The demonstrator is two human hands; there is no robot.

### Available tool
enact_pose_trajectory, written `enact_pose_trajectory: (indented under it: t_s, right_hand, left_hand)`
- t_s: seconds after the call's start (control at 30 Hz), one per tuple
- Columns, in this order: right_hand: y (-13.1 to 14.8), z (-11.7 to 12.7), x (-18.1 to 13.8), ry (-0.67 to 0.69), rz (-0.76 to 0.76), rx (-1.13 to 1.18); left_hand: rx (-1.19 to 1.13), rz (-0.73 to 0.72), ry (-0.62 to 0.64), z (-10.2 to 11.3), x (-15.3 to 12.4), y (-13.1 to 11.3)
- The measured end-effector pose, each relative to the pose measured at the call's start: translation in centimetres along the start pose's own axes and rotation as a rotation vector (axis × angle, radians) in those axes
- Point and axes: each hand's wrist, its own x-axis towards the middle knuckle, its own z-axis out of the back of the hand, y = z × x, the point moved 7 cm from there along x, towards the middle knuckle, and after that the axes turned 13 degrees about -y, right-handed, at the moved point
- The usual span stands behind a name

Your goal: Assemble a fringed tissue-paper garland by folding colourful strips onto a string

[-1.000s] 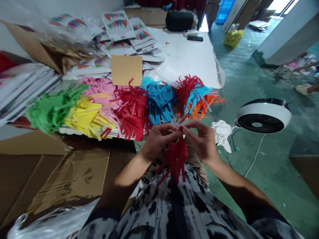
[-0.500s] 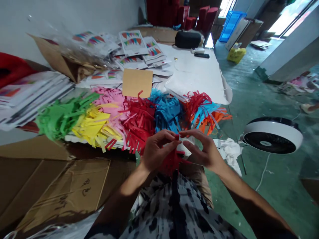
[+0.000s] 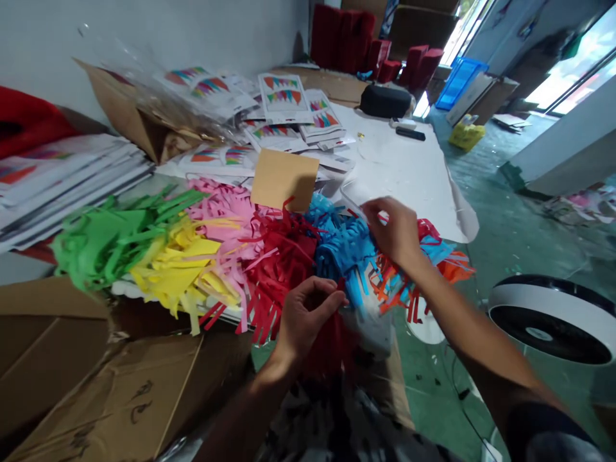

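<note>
My left hand [image 3: 304, 316] is closed on a red fringed paper tassel [image 3: 332, 343] that hangs over my lap. My right hand [image 3: 393, 230] reaches out over the table, fingers apart, above the blue paper fringes [image 3: 342, 247] and the orange and red fringes [image 3: 409, 276]; I see nothing in it. Piles of cut paper fringe lie in a row along the table edge: green [image 3: 103, 240], yellow [image 3: 180, 266], pink [image 3: 224, 205], red [image 3: 282, 256].
A tan card [image 3: 283, 179] stands behind the fringes. Printed packets [image 3: 283, 96] and stacked sheets [image 3: 62, 173] cover the table's back and left. Cardboard boxes [image 3: 110, 378] sit at lower left. A white round fan [image 3: 553, 314] stands on the green floor at right.
My right hand left the red tassel and moved forward over the blue and orange fringes. My left hand kept the tassel and sank a little. The view tilted up.
</note>
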Motion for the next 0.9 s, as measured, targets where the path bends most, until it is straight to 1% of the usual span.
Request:
enact_pose_trajectory:
  t_s: [0.03,0.07,0.1,0.17,0.2,0.27,0.37,0.53,0.6,0.67,0.73,0.8,0.87,0.9]
  right_hand:
    - [-2.0,-1.4,1.9,0.035,-0.026,-0.182]
    - [-4.1,-3.0,3.4,0.126,-0.076,-0.353]
    - [-6.2,-4.6,4.3,0.249,-0.142,-0.488]
    - [-8.6,-6.7,5.6,0.343,-0.182,-0.565]
    - [-9.3,-7.4,5.8,0.368,-0.19,-0.576]
    - [-9.8,-8.2,5.8,0.381,-0.183,-0.582]
    - [-9.5,-8.3,5.2,0.373,-0.173,-0.591]
    - [-8.8,-6.9,5.3,0.299,-0.15,-0.551]
    - [-8.5,-6.0,5.6,0.262,-0.139,-0.533]
    - [-7.4,-4.7,5.5,0.201,-0.137,-0.448]
    - [-5.2,-2.7,4.5,0.127,-0.129,-0.244]
    - [-1.9,-0.2,2.3,0.082,-0.108,0.02]
    - [1.4,2.3,-0.9,0.102,-0.098,0.178]
    - [2.9,3.4,-2.8,0.133,-0.109,0.235]
  left_hand:
    - [-0.002,0.012,0.003,0.2,0.2,0.3]
    - [-0.004,0.03,0.009,0.4,0.3,0.6]
    - [-0.005,0.05,0.013,0.5,0.4,0.8]
    - [-0.002,0.09,0.025,0.6,0.5,1.3]
    - [0.004,0.104,0.032,0.6,0.5,1.5]
    - [0.025,0.114,0.051,0.5,0.7,1.9]
    - [0.034,0.108,0.071,0.4,0.8,2.1]
    - [-0.008,0.039,0.052,0.2,0.6,1.7]
    - [-0.012,0.021,0.053,-0.1,0.3,1.4]
    - [0.0,0.004,0.055,-0.3,-0.1,1.0]
    - [0.017,-0.032,0.045,-0.5,-0.6,0.5]
    - [0.036,-0.079,0.029,-0.6,-1.1,-0.2]
    - [0.059,-0.129,0.011,-0.6,-1.8,-1.0]
    - [0.077,-0.154,0.006,-0.6,-2.2,-1.3]
